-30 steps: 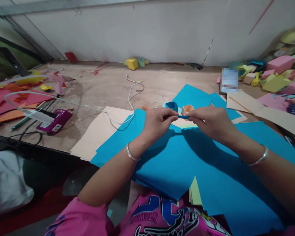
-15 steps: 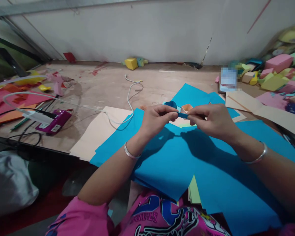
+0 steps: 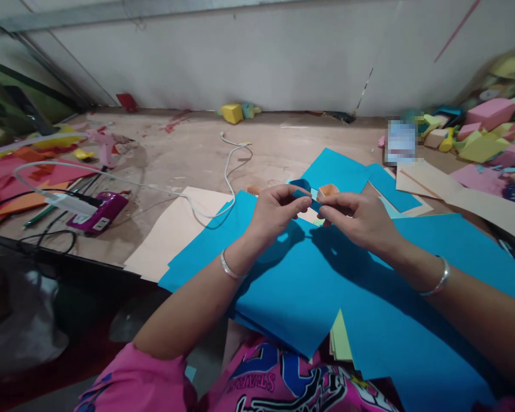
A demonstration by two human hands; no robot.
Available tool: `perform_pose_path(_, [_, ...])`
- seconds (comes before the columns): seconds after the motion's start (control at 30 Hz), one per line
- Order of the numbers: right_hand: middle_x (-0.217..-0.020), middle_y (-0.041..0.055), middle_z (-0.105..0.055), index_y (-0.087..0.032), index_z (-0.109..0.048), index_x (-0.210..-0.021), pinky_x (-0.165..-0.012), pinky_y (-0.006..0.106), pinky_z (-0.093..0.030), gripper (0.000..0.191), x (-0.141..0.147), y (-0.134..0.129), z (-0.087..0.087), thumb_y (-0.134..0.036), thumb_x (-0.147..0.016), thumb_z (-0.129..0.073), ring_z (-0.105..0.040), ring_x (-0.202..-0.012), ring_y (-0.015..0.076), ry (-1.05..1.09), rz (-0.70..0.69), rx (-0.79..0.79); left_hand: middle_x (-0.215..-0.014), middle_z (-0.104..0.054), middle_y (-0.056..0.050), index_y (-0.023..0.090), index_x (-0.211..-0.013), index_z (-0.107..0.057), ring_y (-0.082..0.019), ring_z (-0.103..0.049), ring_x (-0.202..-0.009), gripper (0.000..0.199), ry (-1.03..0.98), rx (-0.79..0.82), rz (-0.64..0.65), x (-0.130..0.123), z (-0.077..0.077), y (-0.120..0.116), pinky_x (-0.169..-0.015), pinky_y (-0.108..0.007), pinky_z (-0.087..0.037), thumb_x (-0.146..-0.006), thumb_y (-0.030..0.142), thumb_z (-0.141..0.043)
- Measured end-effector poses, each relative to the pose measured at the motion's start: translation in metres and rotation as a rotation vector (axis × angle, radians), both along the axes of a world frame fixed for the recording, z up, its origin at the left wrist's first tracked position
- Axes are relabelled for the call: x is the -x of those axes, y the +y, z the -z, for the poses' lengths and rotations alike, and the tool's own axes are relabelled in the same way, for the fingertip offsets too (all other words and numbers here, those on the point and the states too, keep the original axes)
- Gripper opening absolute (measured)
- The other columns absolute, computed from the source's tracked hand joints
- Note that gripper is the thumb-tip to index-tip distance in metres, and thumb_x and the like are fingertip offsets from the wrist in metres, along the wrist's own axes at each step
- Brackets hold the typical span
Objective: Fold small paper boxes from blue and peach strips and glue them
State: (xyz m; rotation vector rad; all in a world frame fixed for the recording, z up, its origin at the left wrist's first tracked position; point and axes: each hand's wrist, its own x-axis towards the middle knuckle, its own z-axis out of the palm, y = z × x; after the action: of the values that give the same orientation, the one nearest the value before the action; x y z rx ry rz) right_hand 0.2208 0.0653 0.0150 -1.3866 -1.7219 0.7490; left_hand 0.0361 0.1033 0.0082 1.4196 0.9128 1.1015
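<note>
Pinching narrow blue paper strip (image 3: 316, 205) over broad blue paper sheet (image 3: 278, 280); left hand (image 3: 278, 209), right hand (image 3: 363, 217) fingers closed at opposite ends. Likely light, crease-prone; hold ends.

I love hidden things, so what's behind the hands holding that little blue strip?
Behind the left hand is a blue box, and behind the right hand an orange box. Their upper parts show. The hands cover their lower parts, so those can't be seen.
</note>
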Motion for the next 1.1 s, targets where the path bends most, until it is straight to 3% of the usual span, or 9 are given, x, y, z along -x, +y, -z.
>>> perform_pose_path(0.2, [-0.062,0.0,-0.067,-0.018,-0.073,-0.079,-0.051,0.027,-0.042,0.01,0.003,-0.003,0.003,-0.021,-0.08,-0.063,-0.058,-0.052,0.0133,-0.058,0.075,-0.105,-0.071,-0.071,-0.001,0.017,-0.078,-0.073,-0.01,-0.061,-0.059,0.011,0.026,-0.099,-0.011,-0.008,0.0,-0.008,-0.056,-0.023,-0.048,-0.07,0.022,-0.079])
perform_pose_path(0.33, [-0.06,-0.0027,-0.064,-0.019,-0.067,-0.074,-0.052,0.025,-0.039,0.007,0.004,-0.003,-0.001,-0.014,-0.078,-0.063,-0.051,-0.05,0.0101,-0.145,0.128,-0.275,-0.071,-0.069,0.001,0.017,-0.074,-0.069,-0.01,-0.06,-0.06,0.01,0.08,-0.167,-0.116,-0.011,0.003,-0.011,-0.055,-0.022,-0.047,-0.069,0.015,-0.078])
perform_pose_path(0.6, [-0.068,0.0023,-0.064,-0.019,-0.061,-0.076,-0.06,0.028,-0.04,0.01,0.0,0.0,0.009,-0.015,-0.084,-0.057,-0.056,-0.061,0.0147,-0.436,0.068,-0.624,-0.076,-0.07,0.001,0.018,-0.076,-0.067,-0.01,-0.064,-0.068,0.009,0.218,-0.26,-0.129,-0.014,0.01,-0.012,-0.065,-0.023,-0.052,-0.073,0.009,-0.069])
perform_pose_path(0.8, [-0.073,0.0036,-0.066,-0.02,-0.064,-0.085,-0.065,0.03,-0.043,0.011,-0.001,-0.001,0.01,-0.022,-0.089,-0.054,-0.059,-0.065,0.0167,-0.477,0.05,-0.595,-0.076,-0.072,-0.001,0.018,-0.074,-0.068,-0.012,-0.064,-0.068,0.006,0.247,-0.277,-0.146,-0.016,0.009,-0.016,-0.066,-0.025,-0.052,-0.076,0.013,-0.069])
perform_pose_path(1.1, [-0.071,0.0038,-0.065,-0.02,-0.061,-0.08,-0.064,0.031,-0.041,0.008,0.0,0.001,0.011,-0.022,-0.085,-0.055,-0.055,-0.061,0.0167,-0.534,0.082,-0.611,-0.079,-0.074,-0.002,0.019,-0.075,-0.069,-0.014,-0.064,-0.071,0.006,0.25,-0.27,-0.158,-0.018,0.01,-0.019,-0.069,-0.027,-0.052,-0.077,0.013,-0.07])
